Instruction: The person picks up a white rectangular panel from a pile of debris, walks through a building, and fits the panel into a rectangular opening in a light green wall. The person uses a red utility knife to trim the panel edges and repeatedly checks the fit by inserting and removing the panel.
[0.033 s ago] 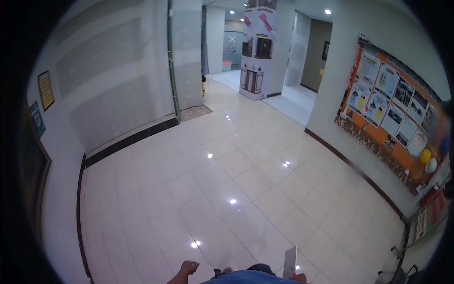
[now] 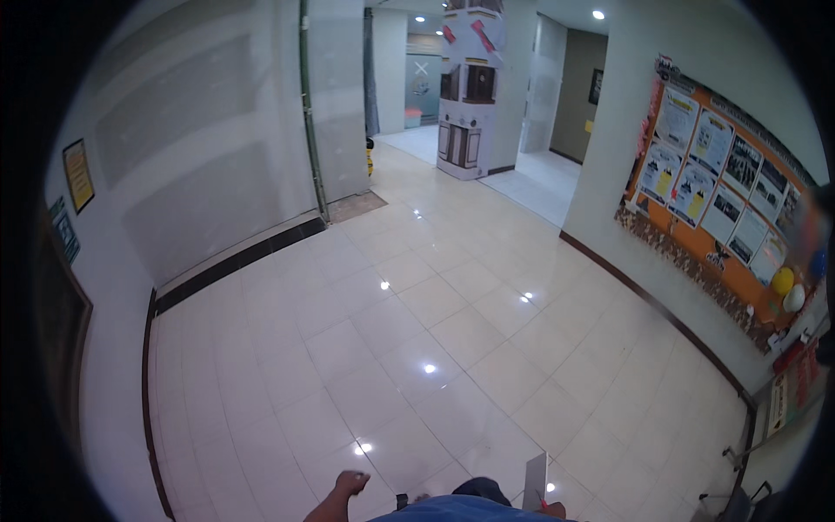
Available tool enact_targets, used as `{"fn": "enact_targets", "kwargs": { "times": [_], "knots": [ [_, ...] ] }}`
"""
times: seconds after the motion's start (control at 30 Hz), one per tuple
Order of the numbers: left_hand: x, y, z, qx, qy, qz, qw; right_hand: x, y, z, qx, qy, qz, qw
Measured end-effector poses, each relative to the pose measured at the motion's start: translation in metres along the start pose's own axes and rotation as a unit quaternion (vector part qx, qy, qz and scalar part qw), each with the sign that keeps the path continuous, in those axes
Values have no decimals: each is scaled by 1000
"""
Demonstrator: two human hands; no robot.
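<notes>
At the bottom of the head view my left hand is out ahead of my blue top, its fingers curled; whether they hold anything is too small to tell. My right hand, at the lower right edge, grips a thin flat pale board held upright, with a small red item beside the fingers.
Glossy tiled floor spreads ahead, with a wrapped pillar and passages beyond. A bare panelled wall with a green pole stands left; a notice board with balloons hangs right, above a leaning sign.
My left hand has risen slightly. The view has shifted very little; my right hand still has the board.
</notes>
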State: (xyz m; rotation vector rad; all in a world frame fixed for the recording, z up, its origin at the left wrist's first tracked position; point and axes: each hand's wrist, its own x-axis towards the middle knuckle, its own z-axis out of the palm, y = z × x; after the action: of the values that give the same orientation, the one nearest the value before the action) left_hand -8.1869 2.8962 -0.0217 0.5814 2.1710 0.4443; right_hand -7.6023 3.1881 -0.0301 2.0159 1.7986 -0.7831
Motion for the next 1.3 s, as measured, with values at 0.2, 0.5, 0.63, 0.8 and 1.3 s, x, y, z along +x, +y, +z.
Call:
{"fn": "enact_targets", "kwargs": {
  "times": [0.2, 0.5, 0.63, 0.8, 1.3],
  "knots": [
    [214, 167, -131, -9, 113, 93, 989, 91, -132, -51, 36, -29, 53, 998],
    [341, 286, -209, -64, -64, -106, 990, 317, -359, -188, 43, -42, 8, 998],
    [394, 314, -227, -309, 107, -152, 933, 452, -504, -281, -90, 19, -132, 987],
    [490, 324, -231, -17, -55, -79, 995, 562, -691, -379, -95, 100, -188, 972],
    [1059, 576, -574, -66, 118, -31, 990, 714, -996, -432, 13, 57, 7, 998]
  ]
}}
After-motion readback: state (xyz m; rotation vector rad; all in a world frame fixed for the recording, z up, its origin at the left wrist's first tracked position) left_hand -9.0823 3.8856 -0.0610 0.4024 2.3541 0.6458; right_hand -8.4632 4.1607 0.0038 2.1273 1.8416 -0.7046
